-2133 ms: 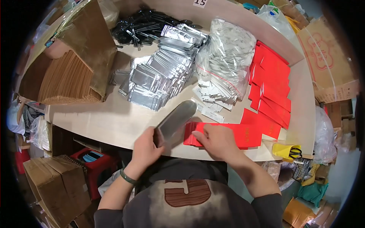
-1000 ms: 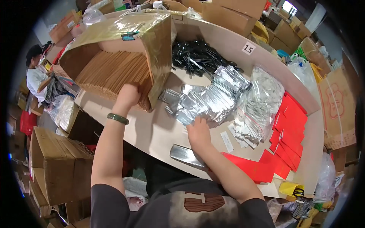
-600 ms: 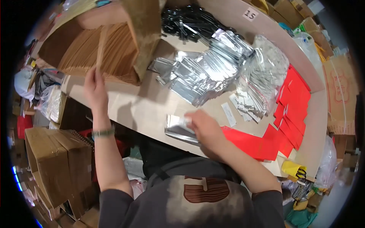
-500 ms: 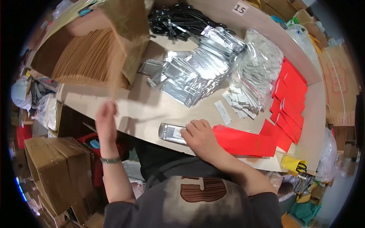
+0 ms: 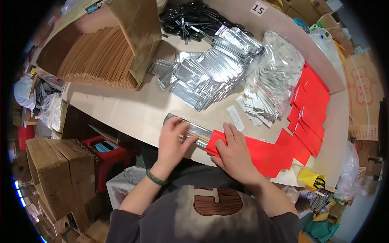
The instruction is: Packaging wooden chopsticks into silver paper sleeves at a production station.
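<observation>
Brown stick now lowered to red envelope.

"What's the left hand gripping?"
"A slim tan strip, pointing from those fingertips toward the red envelope."
"And the shiny silver packet?"
"It's lying beneath that grip, meeting the envelope, which is lying under the right hand."

The envelopes are red, the packets silver.
</observation>
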Available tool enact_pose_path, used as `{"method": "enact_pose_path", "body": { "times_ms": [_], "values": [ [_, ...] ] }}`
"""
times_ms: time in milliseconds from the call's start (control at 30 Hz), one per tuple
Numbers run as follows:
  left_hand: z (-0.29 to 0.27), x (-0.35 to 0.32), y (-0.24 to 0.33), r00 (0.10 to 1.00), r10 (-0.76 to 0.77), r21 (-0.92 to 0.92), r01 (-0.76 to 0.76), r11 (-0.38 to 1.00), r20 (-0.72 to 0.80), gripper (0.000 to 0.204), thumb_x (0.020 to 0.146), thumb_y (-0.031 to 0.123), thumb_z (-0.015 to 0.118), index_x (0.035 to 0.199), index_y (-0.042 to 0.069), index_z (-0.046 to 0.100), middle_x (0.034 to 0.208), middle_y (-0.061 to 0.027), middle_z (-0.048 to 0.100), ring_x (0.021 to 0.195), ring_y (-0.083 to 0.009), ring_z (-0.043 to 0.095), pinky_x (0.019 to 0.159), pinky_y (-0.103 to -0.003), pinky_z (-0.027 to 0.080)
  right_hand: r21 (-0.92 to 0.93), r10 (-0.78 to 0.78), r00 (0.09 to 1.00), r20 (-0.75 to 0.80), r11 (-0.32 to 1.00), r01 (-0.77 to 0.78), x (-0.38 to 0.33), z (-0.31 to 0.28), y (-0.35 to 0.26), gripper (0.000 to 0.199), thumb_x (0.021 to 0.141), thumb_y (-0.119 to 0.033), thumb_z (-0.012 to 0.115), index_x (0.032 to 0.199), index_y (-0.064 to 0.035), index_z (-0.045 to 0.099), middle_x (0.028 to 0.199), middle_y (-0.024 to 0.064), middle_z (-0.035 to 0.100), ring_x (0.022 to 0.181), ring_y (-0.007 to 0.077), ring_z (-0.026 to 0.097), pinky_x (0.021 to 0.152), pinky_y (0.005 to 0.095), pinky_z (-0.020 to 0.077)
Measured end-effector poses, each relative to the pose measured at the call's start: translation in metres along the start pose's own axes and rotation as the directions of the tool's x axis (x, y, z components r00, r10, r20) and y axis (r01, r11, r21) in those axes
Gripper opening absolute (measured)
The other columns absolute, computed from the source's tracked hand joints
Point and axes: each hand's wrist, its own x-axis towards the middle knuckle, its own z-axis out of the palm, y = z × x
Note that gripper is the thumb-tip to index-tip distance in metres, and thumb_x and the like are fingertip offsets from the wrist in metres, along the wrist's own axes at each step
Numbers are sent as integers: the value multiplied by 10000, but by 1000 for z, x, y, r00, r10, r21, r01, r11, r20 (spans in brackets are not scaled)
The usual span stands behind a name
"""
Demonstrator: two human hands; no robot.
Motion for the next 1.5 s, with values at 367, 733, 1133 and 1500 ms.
{"method": "enact_pose_path", "body": {
  "times_ms": [367, 733, 1133, 1500],
  "values": [
    [-27, 23, 23, 906, 201, 302, -323, 897, 373, 629, 579, 128, 803, 1164, 68, 581, 1025, -132, 538, 945, -292, 561, 818, -384, 482, 227, -171, 982, -80, 956, 185, -2, -10, 24, 356, 736, -199, 763, 1042, -97, 612, 1067, 192, 568, 968, 364, 567, 832, 455, 468],
    [16, 17, 57, 797, 295, -467, -18, 884, 527, 405, 698, 108, 723, 1056, 21, 556, 1151, -244, 541, 980, -400, 595, 864, -411, 506, 813, 207, 938, 278, 469, -345, -83, -9, 99, 469, 778, -316, 751, 1085, -5, 580, 1317, 249, 490, 1177, 444, 491, 1009, 463, 419],
    [-5, -7, 6, 932, -154, 109, 125, 986, 327, 466, 701, 121, 744, 1131, 59, 577, 1005, -149, 624, 860, -343, 636, 730, -389, 525, 29, 484, 861, 159, 869, -494, -21, -13, 27, 331, 913, -319, 578, 783, -20, 629, 678, 172, 651, 675, 370, 655, 611, 479, 512],
    [-32, 29, 7, 856, 177, 62, -236, 970, 485, 645, 713, 234, 807, 1271, 64, 530, 1077, -141, 620, 1019, -347, 605, 872, -414, 490, -47, 213, 977, 2, 976, -212, 51, -11, 19, 173, 794, -201, 635, 773, -31, 657, 688, 169, 661, 658, 324, 665, 602, 458, 528]
  ]
}}
